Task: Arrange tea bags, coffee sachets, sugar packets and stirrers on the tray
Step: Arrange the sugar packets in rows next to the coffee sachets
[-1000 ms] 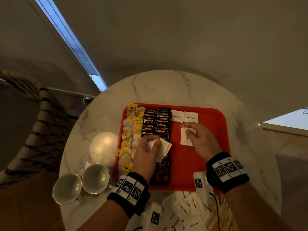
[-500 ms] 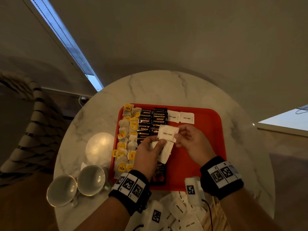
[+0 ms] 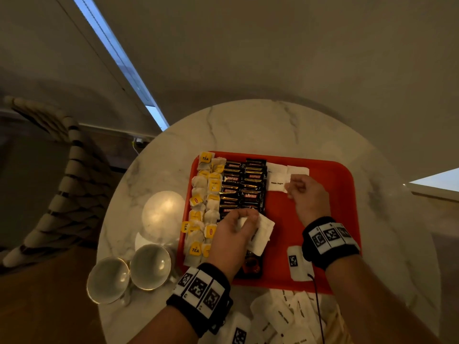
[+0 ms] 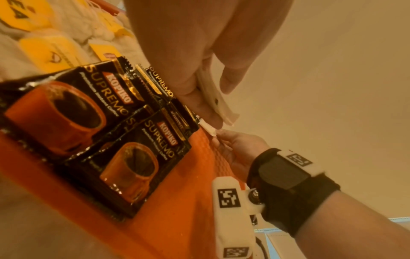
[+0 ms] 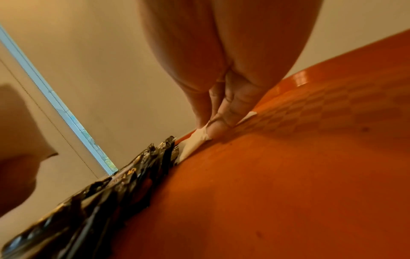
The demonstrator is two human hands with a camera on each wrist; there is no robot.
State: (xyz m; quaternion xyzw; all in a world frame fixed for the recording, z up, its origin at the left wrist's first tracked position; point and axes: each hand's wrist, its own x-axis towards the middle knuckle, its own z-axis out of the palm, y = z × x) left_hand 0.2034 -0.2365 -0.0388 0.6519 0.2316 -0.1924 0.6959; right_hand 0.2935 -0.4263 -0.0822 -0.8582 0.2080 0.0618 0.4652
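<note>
A red tray (image 3: 330, 219) lies on the round marble table (image 3: 248, 125). Tea bags (image 3: 206, 202) with yellow tags fill its left side, black coffee sachets (image 3: 243, 187) the columns beside them. White sugar packets (image 3: 277, 176) lie at the tray's far edge. My right hand (image 3: 289, 187) pinches a white sugar packet (image 5: 196, 142) and holds it down on the tray beside the sachets. My left hand (image 3: 244, 223) grips a small stack of sugar packets (image 3: 263, 234) over the near end of the coffee column; the stack (image 4: 217, 103) shows between thumb and fingers.
Loose sugar packets (image 3: 285, 316) and wooden stirrers (image 3: 335, 326) lie on the table near me. Two upturned cups (image 3: 129, 271) and a saucer (image 3: 164, 214) stand left of the tray. A woven chair (image 3: 62, 182) is beyond the table's left edge.
My right hand took a sugar packet from the stack in my left hand and carried it to the far row on the tray. The left hand stayed over the coffee sachets.
</note>
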